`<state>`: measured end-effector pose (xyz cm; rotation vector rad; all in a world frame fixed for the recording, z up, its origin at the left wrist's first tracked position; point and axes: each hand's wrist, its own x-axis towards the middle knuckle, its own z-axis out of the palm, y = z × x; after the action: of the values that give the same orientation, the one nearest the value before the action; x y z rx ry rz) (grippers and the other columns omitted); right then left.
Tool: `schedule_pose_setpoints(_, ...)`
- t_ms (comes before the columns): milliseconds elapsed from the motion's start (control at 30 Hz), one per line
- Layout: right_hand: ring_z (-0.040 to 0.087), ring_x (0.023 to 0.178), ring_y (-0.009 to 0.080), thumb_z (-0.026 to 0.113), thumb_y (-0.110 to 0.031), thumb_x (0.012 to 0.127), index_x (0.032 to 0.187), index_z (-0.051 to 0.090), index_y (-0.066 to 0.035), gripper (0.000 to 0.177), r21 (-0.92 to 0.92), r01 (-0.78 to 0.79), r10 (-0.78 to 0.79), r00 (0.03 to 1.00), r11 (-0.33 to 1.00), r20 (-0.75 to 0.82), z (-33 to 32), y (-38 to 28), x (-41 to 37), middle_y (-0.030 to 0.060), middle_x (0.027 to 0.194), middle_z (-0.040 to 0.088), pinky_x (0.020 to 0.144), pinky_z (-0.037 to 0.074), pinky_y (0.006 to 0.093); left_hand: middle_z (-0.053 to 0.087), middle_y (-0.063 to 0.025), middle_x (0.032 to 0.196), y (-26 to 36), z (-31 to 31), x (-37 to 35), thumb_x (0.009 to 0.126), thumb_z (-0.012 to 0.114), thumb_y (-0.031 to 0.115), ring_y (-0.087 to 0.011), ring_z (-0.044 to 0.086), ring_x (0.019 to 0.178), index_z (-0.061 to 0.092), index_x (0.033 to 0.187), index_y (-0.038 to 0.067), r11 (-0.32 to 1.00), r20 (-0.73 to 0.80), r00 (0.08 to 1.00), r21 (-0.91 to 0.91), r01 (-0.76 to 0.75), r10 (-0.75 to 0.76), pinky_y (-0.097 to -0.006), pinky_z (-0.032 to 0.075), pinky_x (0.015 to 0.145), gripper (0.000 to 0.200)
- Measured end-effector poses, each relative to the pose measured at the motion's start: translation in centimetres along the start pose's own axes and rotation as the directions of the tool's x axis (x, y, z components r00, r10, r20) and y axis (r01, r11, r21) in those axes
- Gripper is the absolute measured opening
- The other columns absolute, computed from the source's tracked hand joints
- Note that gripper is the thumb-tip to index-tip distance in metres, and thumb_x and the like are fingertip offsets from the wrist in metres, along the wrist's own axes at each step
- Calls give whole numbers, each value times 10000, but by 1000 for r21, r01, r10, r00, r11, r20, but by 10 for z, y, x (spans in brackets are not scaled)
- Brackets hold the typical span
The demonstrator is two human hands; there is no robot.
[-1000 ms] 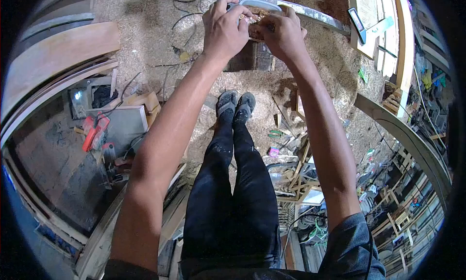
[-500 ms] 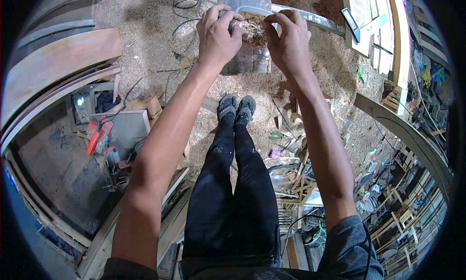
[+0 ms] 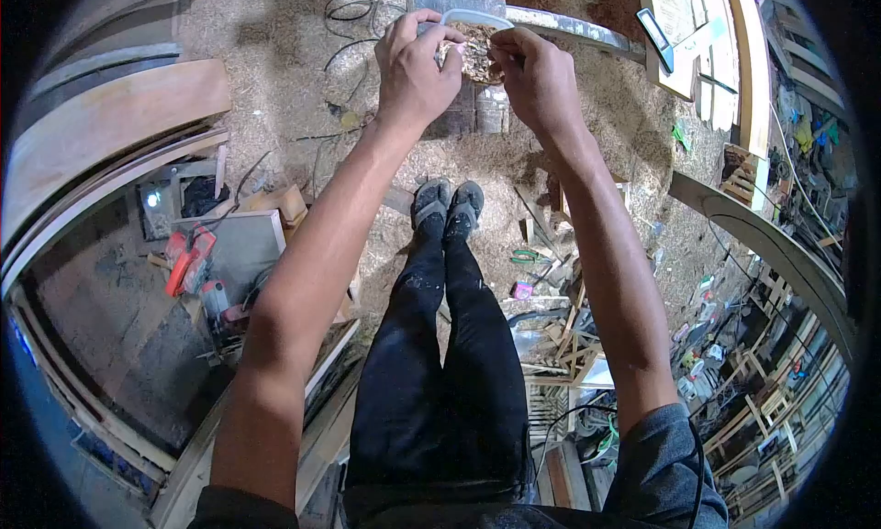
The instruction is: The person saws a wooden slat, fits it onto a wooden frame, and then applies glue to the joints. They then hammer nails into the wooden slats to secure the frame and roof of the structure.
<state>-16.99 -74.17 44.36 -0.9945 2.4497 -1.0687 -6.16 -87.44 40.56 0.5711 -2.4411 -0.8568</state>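
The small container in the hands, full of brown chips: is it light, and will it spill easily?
Probably light: the container seems thin plastic, and the brown chips resemble loose shavings. Likely to spill if tipped, as no lid shows on it.

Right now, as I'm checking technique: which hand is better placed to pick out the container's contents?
Probably right: the right hand pinches at the brown bits, while the left hand grips the container.
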Motion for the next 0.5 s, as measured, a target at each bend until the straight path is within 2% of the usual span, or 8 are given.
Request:
schedule_pose_setpoints(33, 738, 837, 223, 644, -72, 916, 1031, 677, 14, 148, -17, -20, 20, 1000, 1000, 12, 1, 2, 0, 159, 883, 733, 722, 569, 339, 591, -116, 1184, 2, 0, 1, 835, 706, 153, -299, 564, 1130, 732, 938, 121, 1000, -1, 1000, 0, -3, 3, -434, 421, 993, 110)
schedule_pose_setpoints(67, 738, 837, 223, 644, -72, 916, 1031, 677, 14, 148, -17, -19, 20, 1000, 1000, 9, 1, 3, -1, 159, 883, 733, 722, 569, 339, 595, -110, 1188, 4, 0, 1, 837, 707, 153, -295, 563, 1135, 737, 942, 126, 1000, 4, 1000, 10, -27, 27, -430, 421, 994, 113)
schedule_pose_setpoints(133, 695, 899, 390, 650, -11, 851, 1023, 658, 27, 176, 91, -7, 11, 999, 996, -42, 1, 5, -3, 241, 917, 694, 752, 557, 417, 600, -104, 1191, 8, -2, 3, 838, 707, 154, -291, 562, 1139, 742, 947, 130, 998, 10, 999, 19, -53, 53, -427, 420, 995, 117)
schedule_pose_setpoints(167, 695, 899, 390, 650, -11, 851, 1023, 658, 27, 176, 90, -9, 13, 999, 996, -45, 0, 6, -4, 241, 917, 694, 752, 557, 417, 608, -95, 1183, 10, -3, 4, 841, 708, 157, -284, 562, 1140, 745, 956, 136, 995, 11, 996, 30, -91, 90, -426, 420, 998, 122)
schedule_pose_setpoints(267, 702, 903, 383, 656, -3, 849, 1023, 637, 38, 180, 136, -24, 28, 999, 990, -34, -3, 4, -7, 237, 925, 700, 757, 562, 414, 624, -77, 1163, 12, 0, 7, 847, 716, 172, -271, 564, 1139, 748, 954, 137, 988, 24, 988, 4, -151, 151, -421, 419, 1001, 117)
schedule_pose_setpoints(367, 716, 900, 345, 649, -2, 854, 1017, 633, 42, 170, 87, -4, 10, 998, 996, -65, -7, 5, -10, 222, 918, 709, 761, 568, 404, 634, -66, 1146, 11, 3, 10, 850, 731, 198, -261, 565, 1137, 746, 933, 128, 986, 42, 986, -55, -157, 160, -411, 417, 1002, 109)
schedule_pose_setpoints(433, 728, 884, 300, 643, -1, 858, 1037, 632, 36, 183, 249, -62, 76, 996, 967, -50, -10, 8, -14, 207, 910, 714, 747, 568, 398, 637, -64, 1142, 15, 3, 12, 851, 739, 213, -257, 565, 1137, 745, 923, 123, 986, 55, 988, -84, -141, 146, -405, 416, 1002, 115)
schedule_pose_setpoints(500, 731, 871, 280, 631, -14, 872, 1048, 642, 35, 182, 285, -52, 80, 993, 957, -86, -15, 9, -19, 198, 901, 718, 742, 568, 385, 640, -68, 1144, 17, 2, 14, 857, 744, 236, -250, 564, 1136, 740, 904, 108, 985, 74, 989, -128, -115, 125, -394, 417, 1000, 137)
